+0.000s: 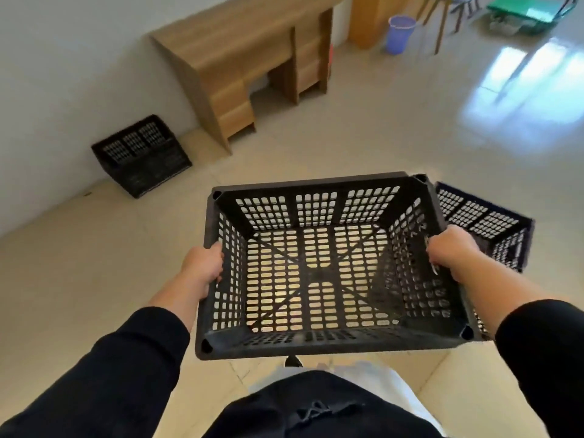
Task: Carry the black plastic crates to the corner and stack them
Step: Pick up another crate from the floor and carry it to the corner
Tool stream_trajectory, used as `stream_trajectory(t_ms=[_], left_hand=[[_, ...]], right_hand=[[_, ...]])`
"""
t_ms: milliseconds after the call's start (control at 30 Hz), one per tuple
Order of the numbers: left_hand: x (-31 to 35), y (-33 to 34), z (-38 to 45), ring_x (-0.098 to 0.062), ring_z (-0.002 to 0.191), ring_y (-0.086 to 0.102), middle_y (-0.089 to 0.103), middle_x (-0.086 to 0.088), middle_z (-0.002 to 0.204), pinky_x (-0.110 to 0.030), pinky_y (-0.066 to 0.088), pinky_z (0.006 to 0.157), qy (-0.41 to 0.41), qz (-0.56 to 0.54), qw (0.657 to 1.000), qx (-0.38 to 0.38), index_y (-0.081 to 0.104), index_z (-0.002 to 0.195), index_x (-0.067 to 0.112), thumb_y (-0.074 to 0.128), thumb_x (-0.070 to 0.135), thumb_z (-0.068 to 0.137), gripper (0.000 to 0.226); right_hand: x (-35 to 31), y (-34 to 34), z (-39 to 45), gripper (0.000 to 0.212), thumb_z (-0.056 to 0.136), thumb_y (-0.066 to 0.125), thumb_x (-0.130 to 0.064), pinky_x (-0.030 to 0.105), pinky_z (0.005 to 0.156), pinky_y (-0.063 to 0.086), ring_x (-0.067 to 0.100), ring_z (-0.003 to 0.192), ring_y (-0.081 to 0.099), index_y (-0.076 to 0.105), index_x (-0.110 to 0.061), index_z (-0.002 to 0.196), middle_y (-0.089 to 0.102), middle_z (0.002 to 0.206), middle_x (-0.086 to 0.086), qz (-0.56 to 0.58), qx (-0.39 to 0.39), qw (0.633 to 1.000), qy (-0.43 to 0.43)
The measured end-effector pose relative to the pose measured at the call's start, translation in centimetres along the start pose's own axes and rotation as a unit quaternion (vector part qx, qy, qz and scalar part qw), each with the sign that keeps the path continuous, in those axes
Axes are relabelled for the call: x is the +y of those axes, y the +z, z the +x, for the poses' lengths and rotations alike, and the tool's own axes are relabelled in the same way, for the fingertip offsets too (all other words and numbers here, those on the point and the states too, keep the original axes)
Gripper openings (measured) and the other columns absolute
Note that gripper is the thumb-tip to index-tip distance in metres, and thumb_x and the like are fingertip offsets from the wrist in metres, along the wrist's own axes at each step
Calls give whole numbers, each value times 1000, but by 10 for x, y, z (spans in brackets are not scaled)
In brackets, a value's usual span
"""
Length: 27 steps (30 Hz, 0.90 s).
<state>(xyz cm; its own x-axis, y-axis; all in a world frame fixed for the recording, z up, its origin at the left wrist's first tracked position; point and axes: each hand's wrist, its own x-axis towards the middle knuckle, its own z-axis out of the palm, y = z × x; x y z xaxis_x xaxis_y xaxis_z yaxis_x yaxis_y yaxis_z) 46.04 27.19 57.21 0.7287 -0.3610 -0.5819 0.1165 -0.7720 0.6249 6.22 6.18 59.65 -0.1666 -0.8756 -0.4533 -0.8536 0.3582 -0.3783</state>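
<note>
Gripping the black crate (328, 267) by its side rims, left hand (203, 263) and right hand (452, 248) both clenched; another crate (142, 154) sits by the wall.

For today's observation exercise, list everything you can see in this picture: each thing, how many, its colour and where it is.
held crate: one, black, gripped at both sides
crate by wall: one, black, on floor left of desk
crate at right: one, black, behind held crate
desk: one, light wood, against wall
bin: one, blue, far floor
floor: pale tiles
left hand: on crate's left rim
right hand: on crate's right rim
sleeves: two, black
</note>
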Motion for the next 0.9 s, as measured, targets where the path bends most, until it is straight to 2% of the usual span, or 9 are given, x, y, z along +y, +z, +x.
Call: stream_trajectory(t_ms=[100,167,267,467,633,900], left_hand=[[-14,-40,24,-27,78,63,67,-10,86,-43,54,77,-31,-30,999,32,68,99,9,52,46,106,40],[-19,-61,40,-26,77,61,65,-9,85,-41,51,72,-50,-45,996,49,67,98,9,52,44,107,40],[-22,-87,63,-24,74,57,61,-9,83,-37,47,66,-76,-71,992,68,66,96,9,51,42,109,38],[-16,-129,124,-24,73,56,60,-9,81,-36,47,64,-122,-111,980,112,66,96,7,51,40,110,39],[1,-163,162,-25,75,55,59,-10,82,-38,48,65,-153,-145,966,152,65,94,8,50,39,110,38],[12,-229,233,-26,74,56,61,-11,82,-37,49,63,-197,-201,937,209,65,91,8,52,40,108,39]], right_hand=[[-62,22,-1,12,97,59,-11,30,58,47,28,69,59,61,0,104,60,82,14,-41,-26,998,-50],[-101,37,1,11,97,58,-10,31,60,50,30,69,61,60,0,103,62,82,15,-50,-45,995,-70],[-161,59,9,5,97,57,-3,31,57,44,28,66,58,58,1,98,61,80,16,-74,-72,990,-98],[-283,117,46,13,98,56,-6,46,73,61,40,77,68,63,3,105,68,90,24,-86,-110,980,-139],[-387,154,73,17,99,59,-9,38,62,53,36,73,66,61,4,110,67,89,23,-106,-147,964,-194],[-542,218,69,17,99,64,-10,53,79,58,35,75,63,53,-5,109,62,92,19,-136,-197,941,-238]])
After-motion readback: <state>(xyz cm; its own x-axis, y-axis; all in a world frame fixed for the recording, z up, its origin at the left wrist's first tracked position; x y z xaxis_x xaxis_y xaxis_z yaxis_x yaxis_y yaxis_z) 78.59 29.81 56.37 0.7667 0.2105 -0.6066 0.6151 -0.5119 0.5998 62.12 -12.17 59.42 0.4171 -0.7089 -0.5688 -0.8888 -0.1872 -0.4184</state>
